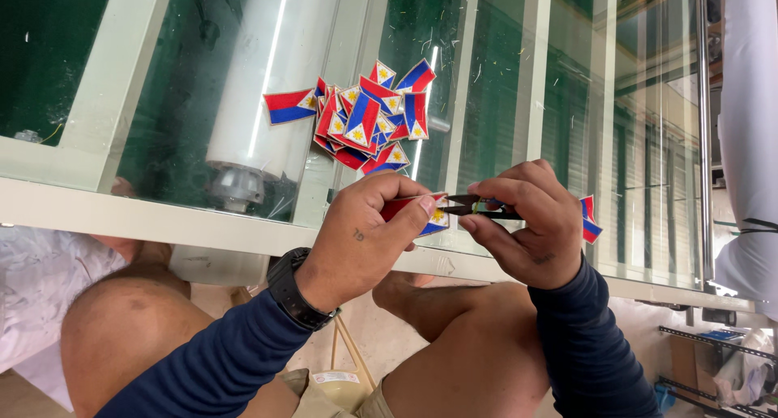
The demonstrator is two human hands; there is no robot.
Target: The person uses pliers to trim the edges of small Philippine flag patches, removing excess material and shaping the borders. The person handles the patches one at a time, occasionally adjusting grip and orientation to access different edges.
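Fingers hide most of the held flag patch (pixel 436 217) and snips (pixel 474 209).

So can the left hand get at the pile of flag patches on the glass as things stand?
Probably not straight away: the left hand is pinching a flag patch that the right hand is trimming with small snips. The path to the pile looks open.

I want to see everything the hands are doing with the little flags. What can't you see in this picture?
- Head view: most of the flag patch is covered by the left hand.
- Head view: the snips mostly disappear inside the right hand, so their handles stay hidden.
- Head view: another patch peeks out behind the right hand.
- Head view: lower patches in the pile lie under others.
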